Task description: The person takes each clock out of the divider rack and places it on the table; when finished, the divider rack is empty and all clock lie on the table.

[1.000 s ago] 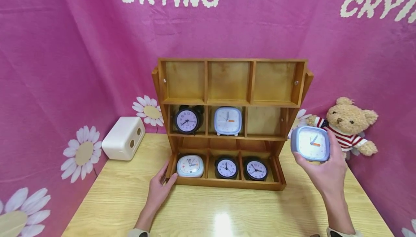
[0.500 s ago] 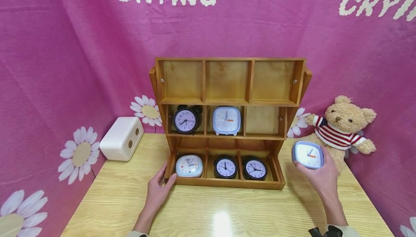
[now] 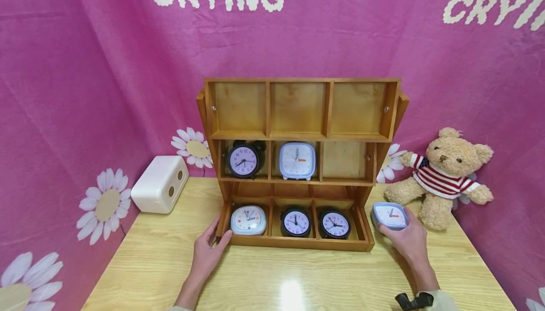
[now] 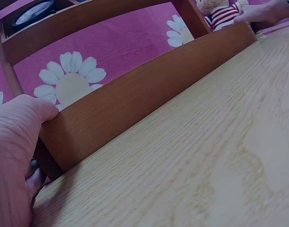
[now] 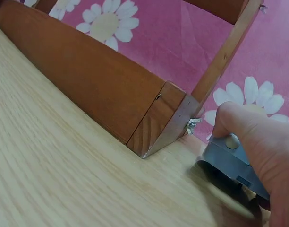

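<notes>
My left hand (image 3: 207, 249) grips the front left corner of a brown wooden tiered shelf (image 3: 298, 241), thumb over the front board and fingers along the side. To the shelf's right, my right hand (image 3: 408, 237) holds a blue square alarm clock (image 3: 389, 215) with a white face tipped upward. In the right wrist view, that clock (image 5: 232, 163) is tilted close over the table, its shadow beneath. The middle tier bears a black twin-bell clock (image 3: 243, 160) and a similar blue clock (image 3: 297, 160). In the bottom tier are a pale blue oval clock (image 3: 248, 220) and two round black clocks (image 3: 295, 222).
A teddy bear (image 3: 444, 176) in a striped sweater sits behind the right hand, at the pink curtain (image 3: 340, 27). On the left stands a white box (image 3: 159, 184) with two round holes. The wooden table (image 3: 255, 282) spreads in front of the shelf.
My right hand has lowered the blue alarm clock down and leftward, from in front of the teddy bear to close by the shelf's right end. My left hand stays at the shelf corner.
</notes>
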A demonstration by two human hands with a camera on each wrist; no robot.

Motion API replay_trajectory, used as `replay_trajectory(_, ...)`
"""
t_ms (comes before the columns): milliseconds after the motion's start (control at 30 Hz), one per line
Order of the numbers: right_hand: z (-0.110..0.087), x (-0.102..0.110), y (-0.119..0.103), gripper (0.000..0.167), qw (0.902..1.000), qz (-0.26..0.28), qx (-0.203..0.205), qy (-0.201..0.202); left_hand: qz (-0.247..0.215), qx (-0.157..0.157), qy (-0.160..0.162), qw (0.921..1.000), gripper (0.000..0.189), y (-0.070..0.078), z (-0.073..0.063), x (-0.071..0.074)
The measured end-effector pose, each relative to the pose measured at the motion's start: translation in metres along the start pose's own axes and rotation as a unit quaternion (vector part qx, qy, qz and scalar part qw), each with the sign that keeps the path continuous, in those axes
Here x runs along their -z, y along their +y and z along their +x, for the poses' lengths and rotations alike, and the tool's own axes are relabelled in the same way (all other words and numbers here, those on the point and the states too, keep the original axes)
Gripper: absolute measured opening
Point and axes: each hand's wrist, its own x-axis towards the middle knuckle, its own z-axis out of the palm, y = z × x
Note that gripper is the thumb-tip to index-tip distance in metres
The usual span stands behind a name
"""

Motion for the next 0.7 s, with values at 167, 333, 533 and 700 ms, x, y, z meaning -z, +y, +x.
replay_trajectory(167, -0.001, -0.001, 0.001, 0.089, 0.9997, 0.015, -0.015, -0.009, 0.009, -0.002, 0.002, 1.0, 0.066, 0.0, -0.001, 0.0)
replay_trajectory(333, -0.002, 0.0, 0.001, 0.097, 0.9991, 0.022, -0.03, -0.021, 0.004, -0.001, 0.005, 1.0, 0.065, 0.001, 0.0, 0.001)
replay_trajectory(533, -0.009, 0.002, -0.001, 0.097, 0.9985, 0.022, -0.05, -0.005, 0.004, 0.003, 0.005, 1.0, 0.066, 0.0, -0.001, 0.001)
replay_trajectory(700, -0.013, 0.004, -0.002, 0.092, 0.9977, 0.007, -0.065, 0.02, 0.002, 0.003, 0.002, 1.0, 0.066, 0.0, -0.002, 0.0)
